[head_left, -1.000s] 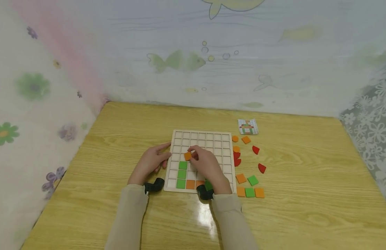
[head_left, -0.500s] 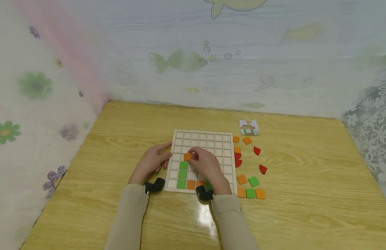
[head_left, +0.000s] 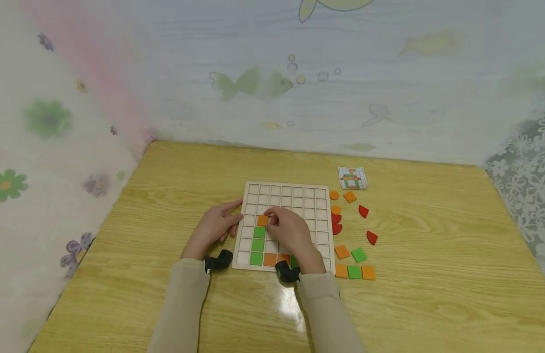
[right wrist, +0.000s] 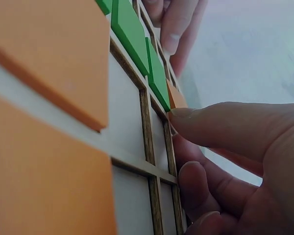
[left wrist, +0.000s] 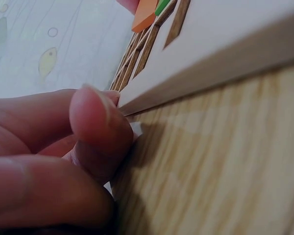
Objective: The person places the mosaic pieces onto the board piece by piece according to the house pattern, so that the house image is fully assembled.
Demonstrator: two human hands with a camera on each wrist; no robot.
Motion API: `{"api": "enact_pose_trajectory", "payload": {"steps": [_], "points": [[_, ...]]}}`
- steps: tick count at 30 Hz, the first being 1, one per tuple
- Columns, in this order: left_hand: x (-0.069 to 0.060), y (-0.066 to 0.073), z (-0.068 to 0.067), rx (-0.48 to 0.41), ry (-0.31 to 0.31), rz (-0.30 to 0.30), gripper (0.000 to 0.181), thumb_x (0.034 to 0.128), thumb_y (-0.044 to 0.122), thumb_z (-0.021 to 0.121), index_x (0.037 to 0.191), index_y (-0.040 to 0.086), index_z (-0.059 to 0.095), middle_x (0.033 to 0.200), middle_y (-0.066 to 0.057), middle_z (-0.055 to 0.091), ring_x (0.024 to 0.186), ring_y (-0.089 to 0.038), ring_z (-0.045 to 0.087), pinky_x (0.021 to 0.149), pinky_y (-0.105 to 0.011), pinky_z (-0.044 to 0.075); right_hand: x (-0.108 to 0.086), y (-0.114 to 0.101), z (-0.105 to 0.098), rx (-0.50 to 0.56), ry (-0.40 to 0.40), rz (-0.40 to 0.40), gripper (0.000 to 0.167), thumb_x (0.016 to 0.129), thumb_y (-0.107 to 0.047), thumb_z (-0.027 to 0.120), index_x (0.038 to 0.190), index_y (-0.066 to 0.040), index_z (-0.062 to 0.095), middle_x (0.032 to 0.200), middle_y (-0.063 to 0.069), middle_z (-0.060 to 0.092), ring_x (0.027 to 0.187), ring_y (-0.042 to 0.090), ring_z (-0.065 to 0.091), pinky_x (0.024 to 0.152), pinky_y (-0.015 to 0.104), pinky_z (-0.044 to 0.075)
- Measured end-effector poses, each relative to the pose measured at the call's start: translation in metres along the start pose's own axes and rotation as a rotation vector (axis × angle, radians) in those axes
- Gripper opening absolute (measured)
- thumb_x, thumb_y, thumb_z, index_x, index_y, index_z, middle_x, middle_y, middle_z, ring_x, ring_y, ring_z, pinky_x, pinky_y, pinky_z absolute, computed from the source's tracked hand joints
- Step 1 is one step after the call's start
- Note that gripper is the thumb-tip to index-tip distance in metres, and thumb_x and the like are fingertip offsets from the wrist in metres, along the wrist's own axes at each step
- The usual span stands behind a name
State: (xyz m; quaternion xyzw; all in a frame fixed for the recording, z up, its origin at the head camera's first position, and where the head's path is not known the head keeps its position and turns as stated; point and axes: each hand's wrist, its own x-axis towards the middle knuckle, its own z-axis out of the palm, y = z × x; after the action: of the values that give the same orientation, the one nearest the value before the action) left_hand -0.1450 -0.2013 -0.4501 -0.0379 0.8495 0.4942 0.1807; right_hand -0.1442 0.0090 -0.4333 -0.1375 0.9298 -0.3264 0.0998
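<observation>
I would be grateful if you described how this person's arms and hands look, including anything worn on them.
The long sleeves are plain light beige. The left hand and right hand wear no gloves, and no rings show. A short, bent black device sits at each wrist.

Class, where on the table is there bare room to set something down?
Bare table lies right of the loose tiles, left of the left hand, and between the board and wall. Crowded: beside the board's right edge, where those tiles lie, and under the right hand.
</observation>
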Motion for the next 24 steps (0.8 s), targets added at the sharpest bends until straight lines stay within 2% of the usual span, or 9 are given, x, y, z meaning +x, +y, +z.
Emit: {"api": "enact_pose_trajectory", "payload": {"steps": [10,19,24], "points": [[-0.0006,0.0019,-0.0007,-0.027,-0.002,0.005,0.045,0.0873,0.035,0.056,0.131,0.034,0.043,0.056,-0.012,0.056,0.033,-0.015,0.034,0.034,-0.028,0.034,-0.0016,-0.0023,-0.0021,-0.027,-0.01,-0.025,0.025,0.084,-0.025,0.061,0.108,-0.022,0.064,0.071,-0.008,0.05,0.06,0.01,0.044,0.051,0.025,0.034],[0.0001,-0.0001,-0.0001,-0.009,-0.011,0.01,0.045,0.0885,0.035,0.055,0.132,0.032,0.042,0.055,-0.011,0.055,0.033,-0.015,0.034,0.034,-0.028,0.032,-0.0016,-0.0029,-0.0004,-0.063,-0.055,-0.029,0.029,0.086,-0.03,0.056,0.113,-0.022,0.062,0.073,-0.007,0.049,0.06,0.01,0.044,0.05,0.025,0.035],[0.0001,0.0019,-0.0006,-0.017,0.0,0.005,0.045,0.0881,0.034,0.055,0.131,0.033,0.043,0.056,-0.011,0.056,0.033,-0.014,0.034,0.034,-0.027,0.032,-0.0015,-0.0017,-0.0023,-0.02,-0.033,-0.024,0.028,0.086,-0.029,0.057,0.112,-0.021,0.062,0.074,-0.007,0.049,0.062,0.011,0.045,0.052,0.026,0.036]]}}
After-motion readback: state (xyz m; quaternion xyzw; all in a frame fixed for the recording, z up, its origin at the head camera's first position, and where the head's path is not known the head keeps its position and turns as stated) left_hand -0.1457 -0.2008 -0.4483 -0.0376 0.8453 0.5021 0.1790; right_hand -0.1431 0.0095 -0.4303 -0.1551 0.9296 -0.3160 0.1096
